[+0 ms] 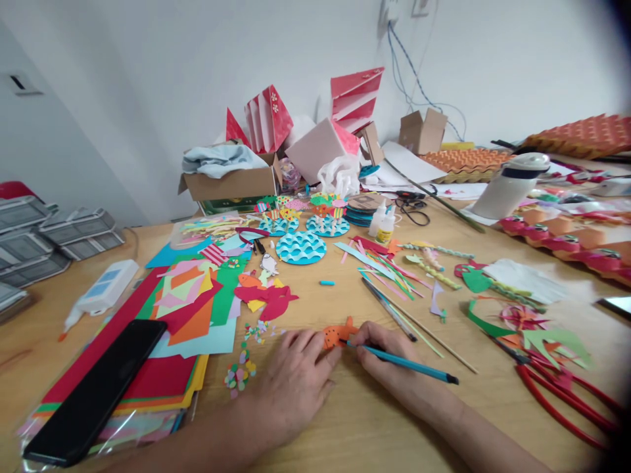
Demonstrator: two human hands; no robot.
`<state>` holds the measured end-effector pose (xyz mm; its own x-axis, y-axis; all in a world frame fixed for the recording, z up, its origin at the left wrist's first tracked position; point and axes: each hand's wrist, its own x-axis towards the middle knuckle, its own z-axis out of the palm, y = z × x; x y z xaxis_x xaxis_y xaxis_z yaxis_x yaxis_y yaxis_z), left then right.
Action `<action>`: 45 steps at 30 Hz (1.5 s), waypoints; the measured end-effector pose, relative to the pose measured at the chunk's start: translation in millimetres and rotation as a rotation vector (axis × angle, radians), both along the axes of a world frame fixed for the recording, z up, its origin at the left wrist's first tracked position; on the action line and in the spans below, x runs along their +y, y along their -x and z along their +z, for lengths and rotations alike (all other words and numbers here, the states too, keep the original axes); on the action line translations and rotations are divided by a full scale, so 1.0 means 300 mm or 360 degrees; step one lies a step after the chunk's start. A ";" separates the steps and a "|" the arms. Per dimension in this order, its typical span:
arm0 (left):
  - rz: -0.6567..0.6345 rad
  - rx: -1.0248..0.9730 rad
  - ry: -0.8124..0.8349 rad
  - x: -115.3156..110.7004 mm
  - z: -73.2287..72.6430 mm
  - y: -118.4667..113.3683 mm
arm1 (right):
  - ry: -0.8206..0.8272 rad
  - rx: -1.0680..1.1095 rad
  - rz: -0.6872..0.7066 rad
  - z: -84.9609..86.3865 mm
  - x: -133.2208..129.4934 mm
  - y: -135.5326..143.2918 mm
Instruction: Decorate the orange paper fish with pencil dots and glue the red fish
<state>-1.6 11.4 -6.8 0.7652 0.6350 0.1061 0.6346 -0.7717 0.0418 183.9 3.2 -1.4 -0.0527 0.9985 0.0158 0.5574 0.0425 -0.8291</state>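
Note:
My left hand (299, 376) rests on the wooden table, its fingers curled and its fingertips pressing the left end of an orange paper fish (335, 335). Dark dots mark the fish's body. My right hand (389, 358) is closed around a blue felt-tip pen (411, 365), whose tip touches or nearly touches the fish. Left of my left hand lie small coloured paper dots (239, 376). A small blue pen cap (326, 283) lies beyond the fish. Red and orange paper cutouts (271, 299) lie farther back on the left.
A black phone (96, 394) lies on coloured paper sheets (160, 374) at left. Red-handled scissors (557, 394) and green scraps are at right. Brushes (389, 309) and paper strips lie ahead. Blue wavy discs (302, 247), glue bottles (383, 225) and a cardboard box (231, 186) stand behind.

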 end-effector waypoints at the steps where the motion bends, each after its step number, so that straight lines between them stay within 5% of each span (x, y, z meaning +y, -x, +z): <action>1: 0.0000 -0.0004 -0.0002 -0.001 -0.001 0.000 | 0.0000 -0.0007 0.0001 -0.001 0.001 0.000; 45: 0.0010 -0.0004 0.0013 -0.004 0.001 0.004 | -0.0022 -0.0033 0.0058 0.018 -0.006 0.006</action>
